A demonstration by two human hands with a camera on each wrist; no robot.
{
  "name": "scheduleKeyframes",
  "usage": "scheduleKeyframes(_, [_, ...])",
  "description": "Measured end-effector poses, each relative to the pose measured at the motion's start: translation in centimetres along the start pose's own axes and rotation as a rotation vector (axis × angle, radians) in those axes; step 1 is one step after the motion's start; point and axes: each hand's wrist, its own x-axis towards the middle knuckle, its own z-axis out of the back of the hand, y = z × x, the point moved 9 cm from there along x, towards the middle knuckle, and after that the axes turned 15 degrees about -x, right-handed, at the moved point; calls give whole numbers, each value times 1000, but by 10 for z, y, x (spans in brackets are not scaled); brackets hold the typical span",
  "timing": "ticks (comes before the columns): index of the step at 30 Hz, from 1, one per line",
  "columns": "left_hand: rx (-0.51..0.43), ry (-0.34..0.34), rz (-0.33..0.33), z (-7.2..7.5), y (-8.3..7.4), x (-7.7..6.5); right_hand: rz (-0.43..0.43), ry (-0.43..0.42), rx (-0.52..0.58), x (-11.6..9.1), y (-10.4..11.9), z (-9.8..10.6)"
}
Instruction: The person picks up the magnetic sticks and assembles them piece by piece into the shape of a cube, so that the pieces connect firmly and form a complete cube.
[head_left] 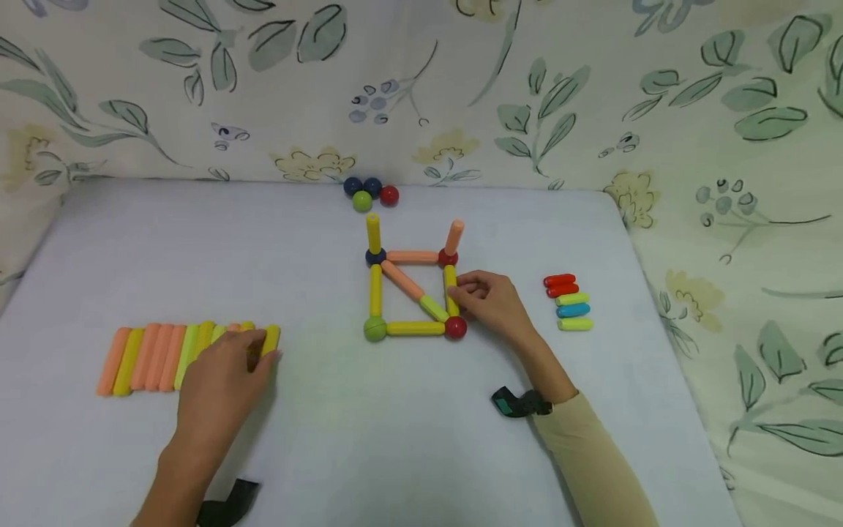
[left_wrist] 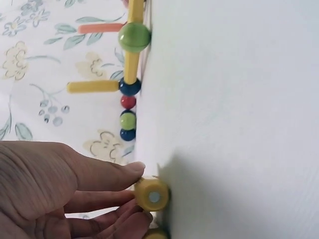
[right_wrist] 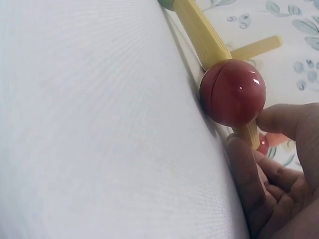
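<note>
A square frame of magnetic sticks and balls lies mid-table, with a green ball (head_left: 375,329), a dark blue ball (head_left: 376,256) and two red balls at its corners. A salmon stick and a short green stick cross it diagonally. From the two far corners a yellow stick (head_left: 373,233) and a salmon stick (head_left: 454,237) rise. My right hand (head_left: 497,304) pinches the frame's right-side yellow stick (head_left: 451,282), close beside the near red ball (right_wrist: 233,93). Over at the left, my left hand (head_left: 224,380) pinches a yellow stick (left_wrist: 152,194) at the right end of a row.
The row of salmon, yellow and green sticks (head_left: 148,357) lies partly behind my left hand. Several loose balls (head_left: 362,201) sit at the table's far edge. Short red, green and blue sticks (head_left: 573,310) lie at the right. A floral cloth (head_left: 421,88) hangs behind.
</note>
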Motion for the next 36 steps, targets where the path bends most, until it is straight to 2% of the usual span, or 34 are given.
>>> scheduleKeyframes(5, [19,7,-17,-8,-7,0,4,8,11,0,-3,-3])
scheduleKeyframes(10, [-1,-24,-120,-13,-24,-4,-5,4,14,-2,-4,-2])
scheduleKeyframes(14, [-119,39,-182,-17,-47,-2,-8,17,11,-1,-3,-5])
scheduleKeyframes(19, [-319,172,-262,-27,-95,13,-10,7,2,-1,-2,-3])
scheduleKeyframes(22, [-414,236,-314,-42,-128,25,-7,1,8,-1,-2,0])
scheduleKeyframes(26, [-465,320,-384,-77,-168,36,22,11,27,0,-3,0])
scheduleKeyframes(29, [-521,375,-427,-102,-190,41,42,-7,17,0,-4,4])
scheduleKeyframes(32, [-592,396,-441,-118,-200,45,47,-23,-11,1,-4,6])
scheduleKeyframes(36, [-681,406,-426,-133,-196,46,53,-24,-27,2,-4,4])
